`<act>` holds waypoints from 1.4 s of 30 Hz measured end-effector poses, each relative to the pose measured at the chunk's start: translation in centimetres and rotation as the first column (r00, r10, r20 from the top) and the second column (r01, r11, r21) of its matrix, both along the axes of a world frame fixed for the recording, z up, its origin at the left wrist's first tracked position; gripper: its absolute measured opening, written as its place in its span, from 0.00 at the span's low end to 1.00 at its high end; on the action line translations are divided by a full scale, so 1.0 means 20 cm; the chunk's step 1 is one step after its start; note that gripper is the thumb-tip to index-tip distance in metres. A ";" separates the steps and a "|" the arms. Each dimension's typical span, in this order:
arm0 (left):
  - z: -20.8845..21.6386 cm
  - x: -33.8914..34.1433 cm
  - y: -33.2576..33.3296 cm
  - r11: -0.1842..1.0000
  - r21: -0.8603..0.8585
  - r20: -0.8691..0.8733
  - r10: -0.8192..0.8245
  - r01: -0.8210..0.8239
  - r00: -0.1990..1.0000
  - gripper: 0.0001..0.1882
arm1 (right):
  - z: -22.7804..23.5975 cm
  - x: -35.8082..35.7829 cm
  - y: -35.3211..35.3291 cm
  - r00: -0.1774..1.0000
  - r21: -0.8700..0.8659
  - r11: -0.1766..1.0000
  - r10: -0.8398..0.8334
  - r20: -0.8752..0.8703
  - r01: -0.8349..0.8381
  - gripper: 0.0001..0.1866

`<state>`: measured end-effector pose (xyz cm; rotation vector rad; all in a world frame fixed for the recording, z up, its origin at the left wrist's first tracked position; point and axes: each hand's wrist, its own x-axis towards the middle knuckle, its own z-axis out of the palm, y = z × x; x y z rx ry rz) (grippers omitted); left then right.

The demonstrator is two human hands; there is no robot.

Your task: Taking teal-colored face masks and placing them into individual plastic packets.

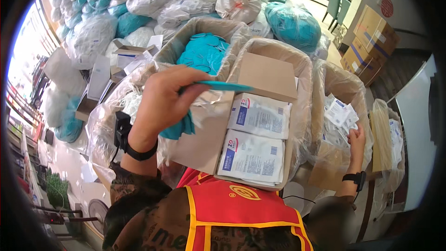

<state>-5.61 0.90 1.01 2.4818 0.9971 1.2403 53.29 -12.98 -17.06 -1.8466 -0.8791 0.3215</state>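
My left hand is raised over the left side of an open carton. Its fingers are closed on teal face masks; one sticks out edge-on to the right, and more teal material hangs below the palm. Something white and blurred trails beneath the fingers. In the open carton lie two stacks of flat white packets with blue and red print. Off to the right, my right hand reaches into a plastic-lined box, fingers pinched at the edge of a small white packet.
Behind the carton, a lined box holds a heap of teal masks. White stringy pieces fill a bag at left. Stuffed plastic bags pile up at the back. Brown cartons are stacked far right. Another lined box stands right.
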 end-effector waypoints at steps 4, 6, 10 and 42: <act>0.08 0.03 -0.08 0.992 0.050 -0.004 -0.112 0.112 0.994 0.08 | 0.34 -0.55 0.17 0.942 0.138 0.936 0.332 -0.044 -0.324 0.29; 0.07 0.05 -0.09 0.972 -0.125 0.189 -0.172 0.197 0.967 0.08 | 0.54 -0.94 0.20 0.860 0.310 0.813 0.509 0.035 -0.493 0.26; 0.04 0.08 -0.12 0.922 -0.253 0.383 -0.183 0.293 0.906 0.08 | 0.84 -1.52 0.22 0.697 0.410 0.565 0.614 0.371 -0.716 0.18; -0.29 0.13 -0.36 0.705 -0.495 0.696 -0.028 0.509 0.717 0.27 | 0.71 -1.74 -0.01 0.470 0.287 0.487 0.873 -0.131 -0.825 0.40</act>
